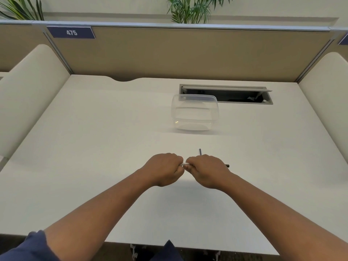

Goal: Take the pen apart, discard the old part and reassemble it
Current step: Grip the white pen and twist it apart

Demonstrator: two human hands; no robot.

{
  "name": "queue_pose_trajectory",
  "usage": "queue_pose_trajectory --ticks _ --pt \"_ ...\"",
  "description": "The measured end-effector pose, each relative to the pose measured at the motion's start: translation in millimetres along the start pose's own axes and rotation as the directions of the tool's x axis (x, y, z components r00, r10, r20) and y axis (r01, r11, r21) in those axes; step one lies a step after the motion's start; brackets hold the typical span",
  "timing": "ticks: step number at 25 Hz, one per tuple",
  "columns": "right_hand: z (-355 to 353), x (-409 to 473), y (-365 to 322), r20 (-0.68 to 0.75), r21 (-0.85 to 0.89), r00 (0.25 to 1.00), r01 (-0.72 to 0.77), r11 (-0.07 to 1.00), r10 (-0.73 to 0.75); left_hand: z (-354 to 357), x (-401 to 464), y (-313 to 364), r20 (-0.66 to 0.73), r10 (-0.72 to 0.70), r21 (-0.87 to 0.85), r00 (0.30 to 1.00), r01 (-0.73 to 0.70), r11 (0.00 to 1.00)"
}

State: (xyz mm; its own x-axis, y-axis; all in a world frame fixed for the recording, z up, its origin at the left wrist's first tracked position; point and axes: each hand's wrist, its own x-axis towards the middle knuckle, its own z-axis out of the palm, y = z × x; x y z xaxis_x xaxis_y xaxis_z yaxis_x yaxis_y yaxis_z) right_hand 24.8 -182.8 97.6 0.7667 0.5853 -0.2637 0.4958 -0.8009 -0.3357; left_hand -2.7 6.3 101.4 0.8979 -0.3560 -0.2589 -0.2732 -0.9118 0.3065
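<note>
The white desk (94, 147) carries a clear plastic container (194, 113) standing near its open cable tray (226, 94).

Bright, even, diffuse light falls on the white bench (94, 129). Shadows are faint and soft. Wide-angle distortion bends the edges; focus is slightly soft.

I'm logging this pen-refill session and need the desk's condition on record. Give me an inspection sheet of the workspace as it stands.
Surface: plain white desk, no marks seen.
Job's things: white pen barrel gripped between both fists, mostly hidden; dark end juts out past the right hand; thin dark rod pokes up behind the right hand.
Clutter: clear plastic container, looks empty, beyond the hands.
Grippers: left hand and right hand both closed on the pen.
Cables: nothing seen; open grey cable hatch in the desk.
Surroundings: tan partition, sign "475", green plants.
</note>
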Motion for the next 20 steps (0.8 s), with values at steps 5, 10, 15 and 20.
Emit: queue_pose_trajectory --ticks 5,10,15,20 --pt "1.4 2.2 -0.8 0.023 -0.016 1.000 0.017 1.000 -0.017 3.1 2.8 2.1 0.014 0.008 0.042 1.000 -0.009 0.999" --pt "4.5 3.0 -3.9 0.045 0.005 0.999 0.012 1.000 -0.013 4.6 5.4 2.6 0.016 0.018 0.050 1.000 -0.019 0.999" --pt "3.2 -1.7 -1.8 0.032 0.011 0.999 0.026 1.000 -0.026 7.1 4.1 4.4 -0.002 0.069 0.043 0.998 -0.069 0.997" --pt "0.5 0.1 -2.3 0.046 0.055 0.999 0.015 0.998 -0.018 4.1 5.5 5.8 -0.041 0.115 0.063 0.993 -0.112 0.992"
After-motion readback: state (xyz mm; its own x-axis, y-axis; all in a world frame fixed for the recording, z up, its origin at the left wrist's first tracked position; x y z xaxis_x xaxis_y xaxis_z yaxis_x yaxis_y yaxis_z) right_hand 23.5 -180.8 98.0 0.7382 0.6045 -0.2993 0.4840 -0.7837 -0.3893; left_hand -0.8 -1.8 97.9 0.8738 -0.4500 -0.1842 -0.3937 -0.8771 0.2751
